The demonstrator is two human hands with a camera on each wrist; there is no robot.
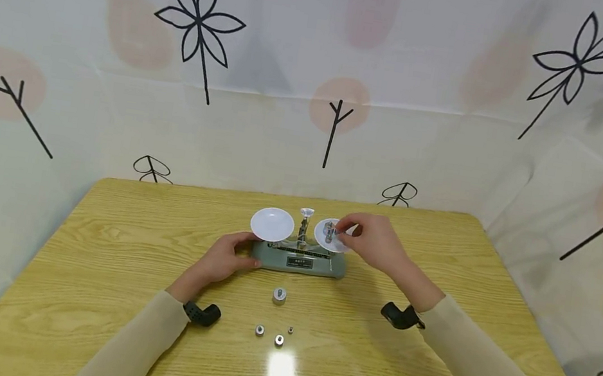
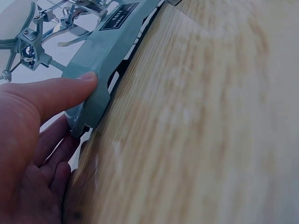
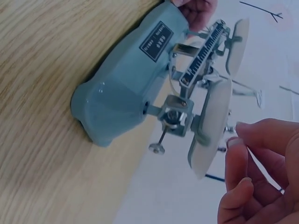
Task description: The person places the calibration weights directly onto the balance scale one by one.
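Left hand [image 1: 224, 259] grips scale [image 1: 272, 259] | right hand [image 1: 377, 243] beside weights [image 1: 329, 234] on scale's right pan [image 1: 319, 236], can't tell if pinching

Open bench [image 1: 88, 286] to either outer side of the balance scale [image 1: 298, 264] gives a hand passage, but the pillar [image 1: 303, 230] stands between the pans, the left hand [image 1: 223, 259] blocks one base end, the right hand [image 1: 372, 241] crowds the right pan [image 1: 319, 233], and loose knobbed weights [image 1: 279, 296] interrupt the front approach.
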